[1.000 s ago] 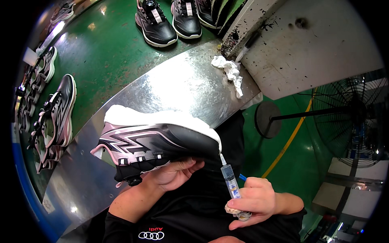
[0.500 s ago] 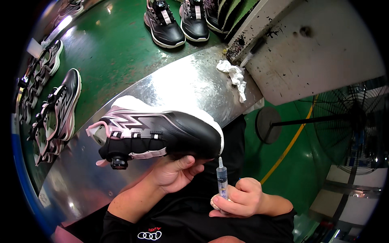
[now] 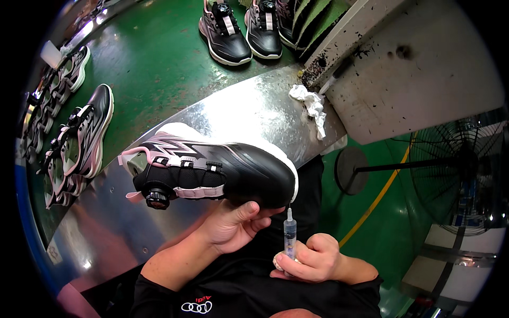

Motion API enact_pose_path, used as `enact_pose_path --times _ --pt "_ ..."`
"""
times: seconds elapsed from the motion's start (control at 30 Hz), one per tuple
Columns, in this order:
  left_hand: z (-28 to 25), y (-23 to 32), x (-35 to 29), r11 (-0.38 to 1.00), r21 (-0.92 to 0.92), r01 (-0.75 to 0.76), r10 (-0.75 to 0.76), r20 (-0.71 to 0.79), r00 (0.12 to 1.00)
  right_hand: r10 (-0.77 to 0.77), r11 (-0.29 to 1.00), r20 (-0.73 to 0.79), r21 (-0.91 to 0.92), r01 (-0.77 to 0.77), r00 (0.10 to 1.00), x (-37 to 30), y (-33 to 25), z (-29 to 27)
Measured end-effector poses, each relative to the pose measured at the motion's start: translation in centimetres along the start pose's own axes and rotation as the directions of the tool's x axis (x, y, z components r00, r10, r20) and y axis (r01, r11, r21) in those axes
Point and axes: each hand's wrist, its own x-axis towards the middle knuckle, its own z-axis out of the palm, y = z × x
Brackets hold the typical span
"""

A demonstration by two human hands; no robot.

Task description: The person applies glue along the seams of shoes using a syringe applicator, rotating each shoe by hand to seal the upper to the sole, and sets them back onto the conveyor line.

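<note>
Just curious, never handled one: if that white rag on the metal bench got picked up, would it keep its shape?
Probably not. The rag lies crumpled, with one end drooping over the edge of the bench, so it likely hangs limp when lifted. It looks thin and light, and should neither roll nor slide far if pushed.

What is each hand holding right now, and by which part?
The left hand holds the black and pink sneaker with a white sole from beneath, near its toe. The right hand holds the small clear syringe by its barrel, needle up.
</note>
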Motion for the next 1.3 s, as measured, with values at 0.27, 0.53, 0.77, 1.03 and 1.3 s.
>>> enact_pose_path --times 0.27,0.53,0.77,1.03,1.3 --pt "-0.2 0.2 -0.2 1.0 0.008 0.009 -0.008 -0.024 1.0 -0.001 1.0 0.033 0.031 0.0 0.999 -0.1 0.0 0.1" --pt "-3.2 -0.7 -6.1 0.973 -0.221 0.06 -0.033 0.121 0.992 0.065 0.998 -0.084 0.022 -0.063 0.994 -1.1 1.6 -0.8" --pt "-0.1 3.6 -19.2 0.841 0.471 -0.265 0.511 -0.533 0.674 0.149 0.957 -0.142 0.27 -0.107 0.979 0.1 6.1 3.3" --pt "-4.2 10.7 -21.3 0.552 0.749 -0.367 0.8 -0.35 0.488 0.192 0.918 -0.106 0.372 -0.14 0.976 2.2 9.5 6.6" --pt "-5.0 11.2 -22.3 0.645 0.71 -0.283 0.718 -0.436 0.543 0.263 0.886 -0.136 0.427 -0.183 0.955 3.8 11.5 7.8"
